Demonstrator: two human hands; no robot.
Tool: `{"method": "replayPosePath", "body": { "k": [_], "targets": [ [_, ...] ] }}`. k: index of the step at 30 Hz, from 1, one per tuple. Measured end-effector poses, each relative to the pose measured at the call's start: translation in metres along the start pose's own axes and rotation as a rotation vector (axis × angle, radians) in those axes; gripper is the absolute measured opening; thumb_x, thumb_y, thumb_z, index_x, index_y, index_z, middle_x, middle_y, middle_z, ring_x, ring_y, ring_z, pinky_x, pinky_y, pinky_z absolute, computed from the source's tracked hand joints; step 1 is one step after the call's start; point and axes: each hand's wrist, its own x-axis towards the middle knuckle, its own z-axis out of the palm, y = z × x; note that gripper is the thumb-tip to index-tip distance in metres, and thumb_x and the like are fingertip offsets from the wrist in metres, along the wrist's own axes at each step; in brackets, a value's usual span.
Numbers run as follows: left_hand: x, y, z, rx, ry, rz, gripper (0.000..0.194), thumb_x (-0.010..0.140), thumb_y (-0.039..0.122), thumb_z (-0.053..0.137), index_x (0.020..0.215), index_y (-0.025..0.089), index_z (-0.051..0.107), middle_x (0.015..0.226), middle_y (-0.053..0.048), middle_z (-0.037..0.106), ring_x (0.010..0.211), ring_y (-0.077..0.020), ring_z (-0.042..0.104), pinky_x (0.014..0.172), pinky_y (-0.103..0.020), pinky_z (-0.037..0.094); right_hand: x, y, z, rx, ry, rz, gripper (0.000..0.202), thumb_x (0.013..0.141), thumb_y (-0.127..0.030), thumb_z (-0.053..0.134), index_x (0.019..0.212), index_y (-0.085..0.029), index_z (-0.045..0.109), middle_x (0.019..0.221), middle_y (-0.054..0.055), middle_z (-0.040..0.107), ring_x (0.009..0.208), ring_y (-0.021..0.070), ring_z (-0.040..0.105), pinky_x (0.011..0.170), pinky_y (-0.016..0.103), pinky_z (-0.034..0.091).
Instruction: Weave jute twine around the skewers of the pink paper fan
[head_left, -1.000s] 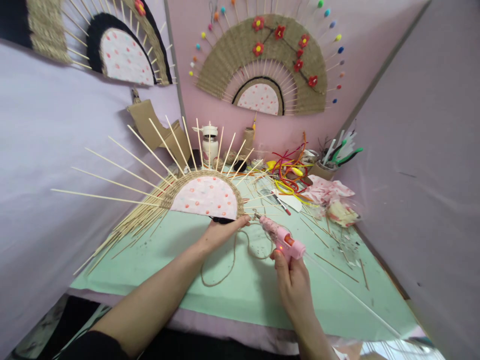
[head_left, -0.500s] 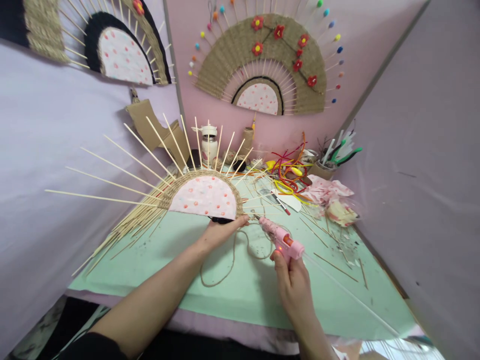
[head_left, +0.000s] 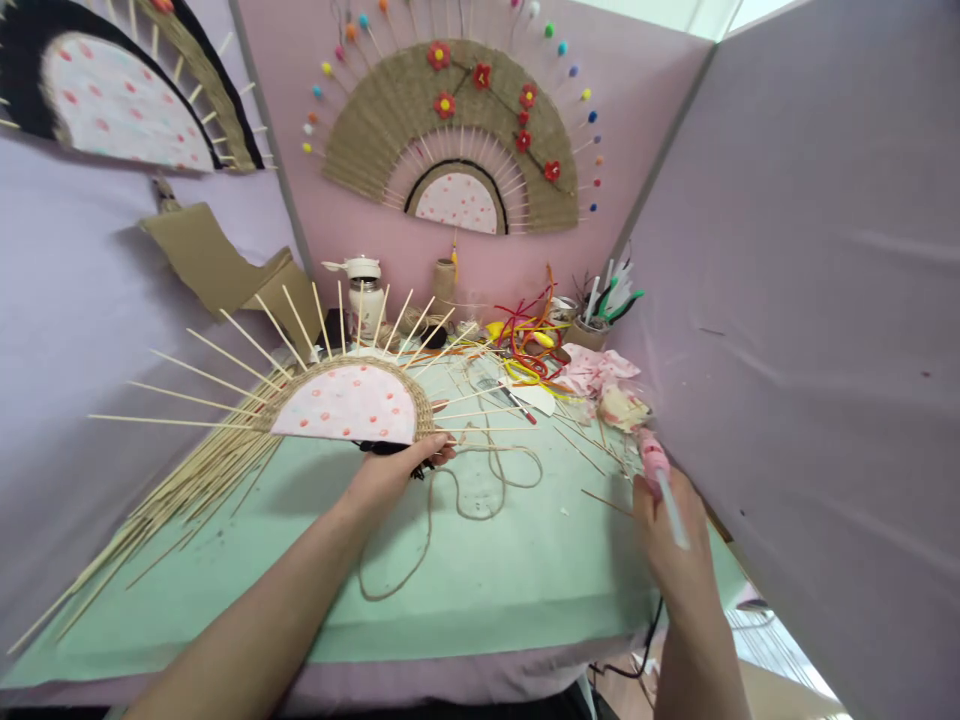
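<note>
My left hand (head_left: 409,462) grips the lower right corner of a half-round fan (head_left: 349,400), its fingers partly hidden behind it. Pink dotted cloth covers the fan's middle, a band of twine borders it, and thin sticks radiate from the rim. Twine (head_left: 457,510) trails in loops from near that corner across the table. Over at the table's right side, my right hand (head_left: 671,515) is wrapped round a pink glue gun (head_left: 655,460), with a clear glue stick poking out of its back. The gun's nozzle points away from me and is hard to make out.
A bundle of thin sticks (head_left: 187,470) lies at the left under the fan. Behind stand a white flask (head_left: 366,300), a twine spool (head_left: 444,283) and colourful pipe cleaners (head_left: 525,340). Pink cloth (head_left: 596,370) lies at right. A finished fan (head_left: 450,130) hangs on the wall.
My right hand has carried the glue gun away from the fan's corner to the right. The left hand still holds the fan. The view has turned rightward.
</note>
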Motion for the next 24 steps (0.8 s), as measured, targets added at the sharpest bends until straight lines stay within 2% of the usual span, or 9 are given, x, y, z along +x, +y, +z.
{"method": "replayPosePath", "body": {
  "k": [4,7,9,12,15,17,20,22,24],
  "targets": [
    [0.000,0.004,0.003,-0.182,-0.052,-0.033,0.044,0.068,0.034,0.076,0.107,0.017,0.069,0.090,-0.007,0.073,0.073,-0.0157,0.066,0.071,-0.028,0.050,0.005,0.043,0.013,-0.437,-0.116,0.025,0.037,0.090,-0.034,0.036,0.090,-0.009,0.063,0.079,0.020,0.063,0.078,0.0337,0.057,0.072,0.043,0.042],
    [-0.001,0.004,0.004,-0.208,-0.051,-0.044,0.044,0.066,0.032,0.077,0.106,0.016,0.069,0.086,-0.006,0.073,0.071,-0.0159,0.066,0.069,-0.028,0.050,0.003,0.059,0.019,-0.522,-0.168,0.035,0.037,0.086,-0.036,0.044,0.096,-0.007,0.065,0.085,0.023,0.064,0.084,0.0372,0.058,0.075,0.046,0.042],
    [-0.002,0.004,0.004,-0.222,-0.071,-0.051,0.045,0.065,0.031,0.078,0.107,0.016,0.069,0.083,-0.006,0.073,0.071,-0.0160,0.066,0.069,-0.028,0.050,0.005,0.058,0.016,-0.507,-0.141,0.084,0.042,0.083,-0.040,0.049,0.104,-0.007,0.065,0.096,0.026,0.064,0.090,0.0405,0.058,0.076,0.050,0.042],
    [-0.003,0.004,0.003,-0.247,-0.146,-0.042,0.051,0.066,0.030,0.077,0.114,0.018,0.067,0.083,-0.005,0.073,0.071,-0.0157,0.066,0.068,-0.027,0.049,0.009,0.035,0.008,-0.339,-0.048,0.052,0.046,0.083,-0.039,0.047,0.113,-0.008,0.062,0.112,0.026,0.062,0.104,0.0410,0.055,0.086,0.054,0.041],
    [-0.004,0.003,0.002,-0.269,-0.224,-0.028,0.054,0.068,0.029,0.077,0.119,0.019,0.064,0.083,-0.006,0.073,0.071,-0.0159,0.067,0.069,-0.027,0.050,0.009,-0.012,0.010,0.075,-0.094,-0.097,0.045,0.087,-0.040,0.046,0.119,-0.012,0.058,0.119,0.020,0.061,0.112,0.0326,0.055,0.095,0.049,0.041],
    [-0.004,0.002,0.000,-0.272,-0.272,-0.038,0.053,0.068,0.029,0.076,0.119,0.020,0.064,0.084,-0.006,0.074,0.071,-0.0164,0.068,0.070,-0.028,0.051,0.007,-0.048,0.020,0.330,-0.261,-0.182,0.044,0.089,-0.041,0.047,0.126,-0.018,0.054,0.130,0.014,0.058,0.119,0.0275,0.053,0.100,0.046,0.039],
    [-0.005,0.001,-0.001,-0.255,-0.325,-0.062,0.051,0.068,0.030,0.077,0.116,0.019,0.067,0.084,-0.007,0.074,0.072,-0.0182,0.069,0.073,-0.031,0.052,0.007,-0.090,0.040,0.562,-0.501,-0.330,0.050,0.090,-0.039,0.051,0.137,-0.025,0.045,0.143,0.010,0.048,0.132,0.0234,0.043,0.108,0.043,0.033],
    [-0.006,0.002,-0.001,-0.261,-0.349,-0.061,0.051,0.067,0.030,0.077,0.115,0.017,0.067,0.084,-0.008,0.074,0.074,-0.0191,0.069,0.073,-0.031,0.052,0.010,-0.104,0.050,0.645,-0.628,-0.378,0.052,0.089,-0.038,0.054,0.138,-0.025,0.045,0.136,0.009,0.054,0.128,0.0230,0.046,0.106,0.042,0.035],
    [-0.007,0.004,-0.001,-0.280,-0.358,-0.057,0.054,0.067,0.028,0.077,0.118,0.017,0.066,0.084,-0.008,0.074,0.074,-0.0192,0.069,0.071,-0.031,0.052,0.012,-0.106,0.053,0.679,-0.740,-0.369,0.045,0.089,-0.039,0.055,0.130,-0.022,0.053,0.114,0.008,0.066,0.111,0.0228,0.058,0.097,0.039,0.043]
  ]
}}
